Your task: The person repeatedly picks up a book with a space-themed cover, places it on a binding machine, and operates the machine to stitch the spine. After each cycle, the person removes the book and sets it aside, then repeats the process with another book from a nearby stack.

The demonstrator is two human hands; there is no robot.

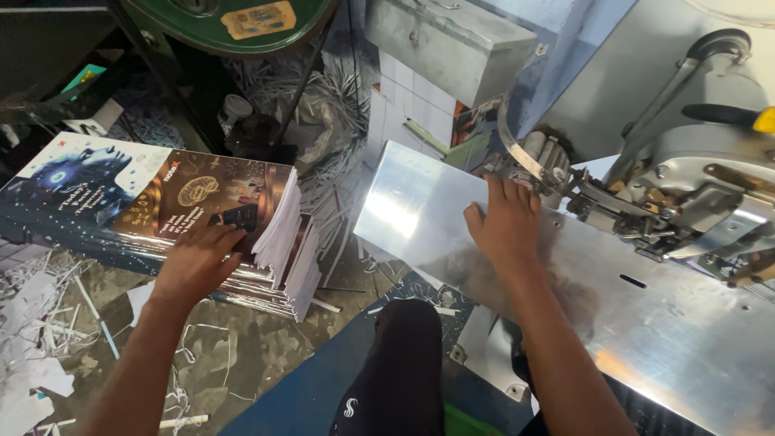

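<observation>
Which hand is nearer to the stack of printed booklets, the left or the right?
Left. The left hand rests on top of the stack of printed booklets. The right hand lies flat on the shiny metal table of the machine, well away from the stack.

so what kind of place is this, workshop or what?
Most likely a small print-finishing or book-binding shop. The left hand rests on a stack of glossy printed book covers, the right hand lies flat on the shiny metal machine table, and white paper trimmings litter the floor.
</observation>
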